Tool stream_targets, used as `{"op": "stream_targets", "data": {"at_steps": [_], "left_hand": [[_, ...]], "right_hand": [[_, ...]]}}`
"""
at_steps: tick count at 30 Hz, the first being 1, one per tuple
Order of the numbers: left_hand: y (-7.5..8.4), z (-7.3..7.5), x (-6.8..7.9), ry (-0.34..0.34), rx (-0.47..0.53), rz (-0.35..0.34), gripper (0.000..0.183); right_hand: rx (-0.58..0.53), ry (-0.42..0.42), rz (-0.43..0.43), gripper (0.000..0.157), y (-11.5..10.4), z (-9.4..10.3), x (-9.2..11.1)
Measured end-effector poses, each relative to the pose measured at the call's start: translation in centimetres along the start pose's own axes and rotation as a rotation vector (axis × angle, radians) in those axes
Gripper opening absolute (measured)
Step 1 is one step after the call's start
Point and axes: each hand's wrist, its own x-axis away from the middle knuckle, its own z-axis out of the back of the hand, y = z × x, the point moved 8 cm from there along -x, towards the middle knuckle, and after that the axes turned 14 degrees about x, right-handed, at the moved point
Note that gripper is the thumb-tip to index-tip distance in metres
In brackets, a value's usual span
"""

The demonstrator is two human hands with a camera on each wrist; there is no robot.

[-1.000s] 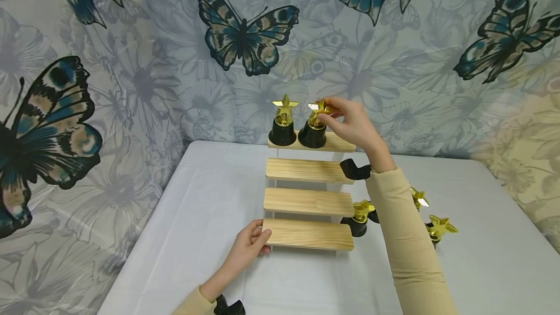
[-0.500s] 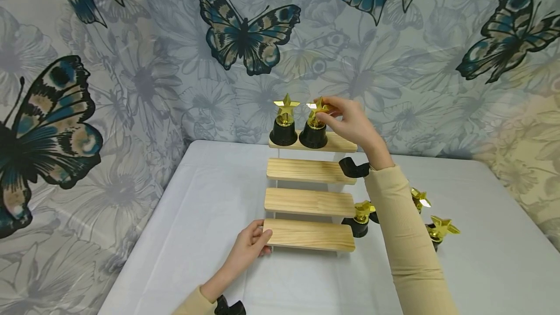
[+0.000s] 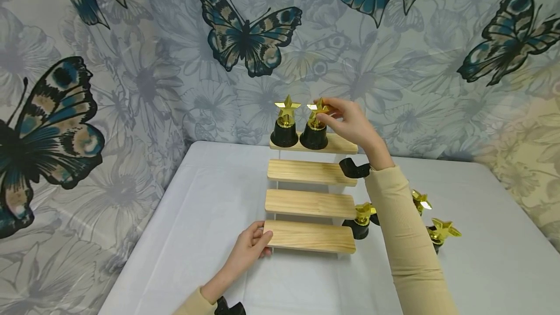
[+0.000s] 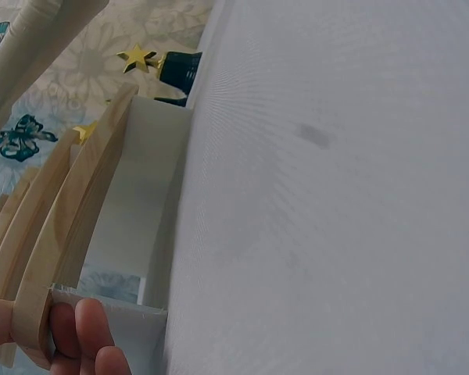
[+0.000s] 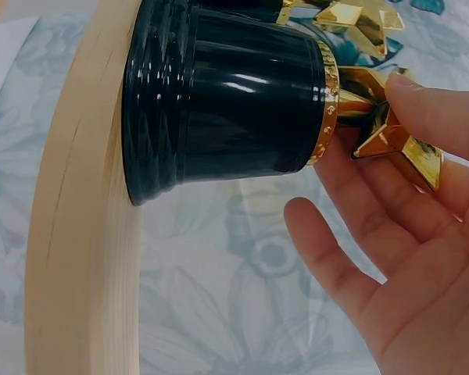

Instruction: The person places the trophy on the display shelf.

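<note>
A tiered wooden shelf stand (image 3: 311,203) with white supports is on the table. On its top tier, two star trophies with black bases and gold stars stand side by side. My right hand (image 3: 350,118) pinches the gold star of the right-hand star trophy (image 3: 314,136), whose base rests on the board. The other star trophy (image 3: 285,134) is just to its left, untouched. My left hand (image 3: 249,244) grips the left end of the lowest board (image 4: 66,223), thumb on top and fingers curled beneath. The right wrist view shows the star (image 5: 406,148) between thumb and fingers.
Right of the stand, a star trophy (image 3: 362,220) is beside the lower tiers. Two more gold stars, a farther one (image 3: 421,200) and a nearer one (image 3: 443,230), show beyond my right sleeve. A butterfly-print cloth (image 3: 245,38) hangs behind the white table (image 3: 201,188).
Almost nothing differs. The right-hand trophy went from slightly tilted to upright on the top board, with my right hand still at its star. My left hand stays on the lowest board.
</note>
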Motion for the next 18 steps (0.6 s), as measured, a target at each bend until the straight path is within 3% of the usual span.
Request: {"op": "stream_targets", "data": {"at_steps": [11, 18], "left_hand": [[0.05, -0.11, 0.0, -0.002, -0.007, -0.006, 0.039], [0.0, -0.06, -0.02, 0.0, -0.001, -0.002, 0.038]], "right_hand": [[-0.024, -0.022, -0.003, 0.043, 0.25, -0.14, 0.05], [-0.022, 0.014, 0.027, 0.044, 0.24, -0.11, -0.02]]}}
